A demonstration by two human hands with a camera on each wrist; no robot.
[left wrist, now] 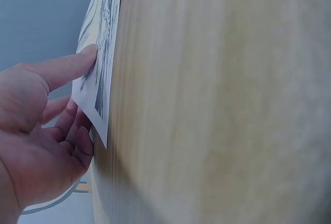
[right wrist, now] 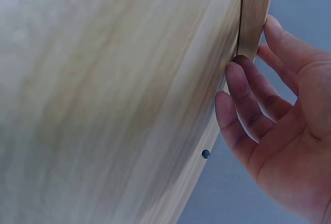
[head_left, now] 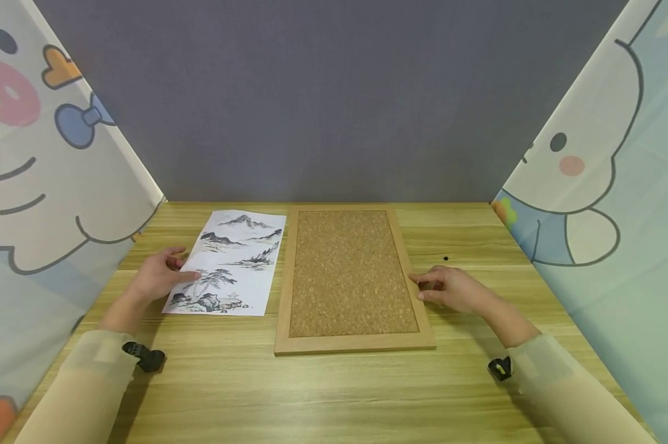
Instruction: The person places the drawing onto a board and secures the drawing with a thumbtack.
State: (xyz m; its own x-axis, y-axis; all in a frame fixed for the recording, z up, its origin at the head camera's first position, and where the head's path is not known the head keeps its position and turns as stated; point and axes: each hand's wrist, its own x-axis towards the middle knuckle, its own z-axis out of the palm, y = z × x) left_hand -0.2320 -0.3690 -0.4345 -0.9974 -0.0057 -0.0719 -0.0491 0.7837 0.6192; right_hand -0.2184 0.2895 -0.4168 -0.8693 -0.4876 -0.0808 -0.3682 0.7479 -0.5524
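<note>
The head view shows our left grip pinching the printed sheet by its left edge, thumb on top; our right grip is spread, fingertips touching the right side of the wooden frame. The sheet lies left of the framed cork panel, well within reach. We judge the step in hand to be taking hold of the sheet while steadying the frame; the next move seems to call for a lift that clears the frame's near edge. Between sheet and frame we have a narrowing gap, tightest at the far end; toward us the counter offers open room.
</note>
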